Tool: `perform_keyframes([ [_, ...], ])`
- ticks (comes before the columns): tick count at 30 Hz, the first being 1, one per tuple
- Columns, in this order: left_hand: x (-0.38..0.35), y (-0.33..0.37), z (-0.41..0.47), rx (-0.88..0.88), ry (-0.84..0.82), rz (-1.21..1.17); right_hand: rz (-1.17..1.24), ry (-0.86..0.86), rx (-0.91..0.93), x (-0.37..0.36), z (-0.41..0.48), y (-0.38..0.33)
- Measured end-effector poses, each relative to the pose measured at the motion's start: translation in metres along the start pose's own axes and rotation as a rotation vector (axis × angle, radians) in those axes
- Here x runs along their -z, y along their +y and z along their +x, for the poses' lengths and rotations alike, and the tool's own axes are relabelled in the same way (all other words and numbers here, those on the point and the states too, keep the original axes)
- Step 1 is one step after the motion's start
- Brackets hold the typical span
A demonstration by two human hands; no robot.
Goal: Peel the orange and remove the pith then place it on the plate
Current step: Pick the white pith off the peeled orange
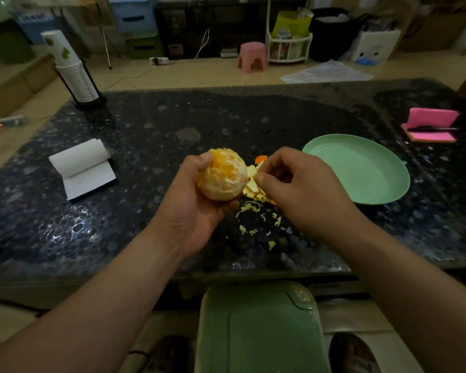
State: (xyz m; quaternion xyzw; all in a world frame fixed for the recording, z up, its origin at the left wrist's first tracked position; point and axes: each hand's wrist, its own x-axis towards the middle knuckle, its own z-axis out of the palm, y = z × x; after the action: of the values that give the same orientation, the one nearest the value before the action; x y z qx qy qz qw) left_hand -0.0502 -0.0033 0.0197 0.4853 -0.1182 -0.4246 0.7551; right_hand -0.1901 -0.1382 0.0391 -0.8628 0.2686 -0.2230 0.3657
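Left hand (191,208) grips peeled orange (222,175); right hand (299,192) pinched narrow, contents unclear. Peel scraps (254,184) between them; green plate (361,168) right of centre.

head view looks down, close over table (145,125).

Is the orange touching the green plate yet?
Apart. The head view shows the orange held up in the left hand, with dark table and peel between it and the plate.
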Motion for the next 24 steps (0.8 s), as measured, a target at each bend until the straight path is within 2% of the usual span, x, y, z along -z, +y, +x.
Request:
perform_keyframes([
  [2,-0.002,-0.002,0.000,-0.041,0.008,0.026,0.221,-0.094,-0.092,0.001,-0.005,-0.008],
  [4,-0.002,-0.004,0.001,-0.077,0.010,0.039,0.308,-0.161,-0.146,-0.001,-0.009,-0.014],
  [11,-0.005,-0.009,0.000,-0.181,0.054,0.149,0.363,-0.204,-0.226,-0.004,-0.009,-0.016],
  [19,-0.005,-0.016,-0.004,-0.413,0.071,0.540,0.407,-0.194,-0.331,-0.008,-0.008,-0.018],
  [21,-0.006,-0.017,-0.005,-0.431,0.084,0.544,0.440,-0.174,-0.343,-0.010,-0.009,-0.018],
  [24,-0.008,-0.015,-0.004,-0.357,0.108,0.403,0.533,-0.154,-0.345,-0.011,-0.010,-0.018],
])
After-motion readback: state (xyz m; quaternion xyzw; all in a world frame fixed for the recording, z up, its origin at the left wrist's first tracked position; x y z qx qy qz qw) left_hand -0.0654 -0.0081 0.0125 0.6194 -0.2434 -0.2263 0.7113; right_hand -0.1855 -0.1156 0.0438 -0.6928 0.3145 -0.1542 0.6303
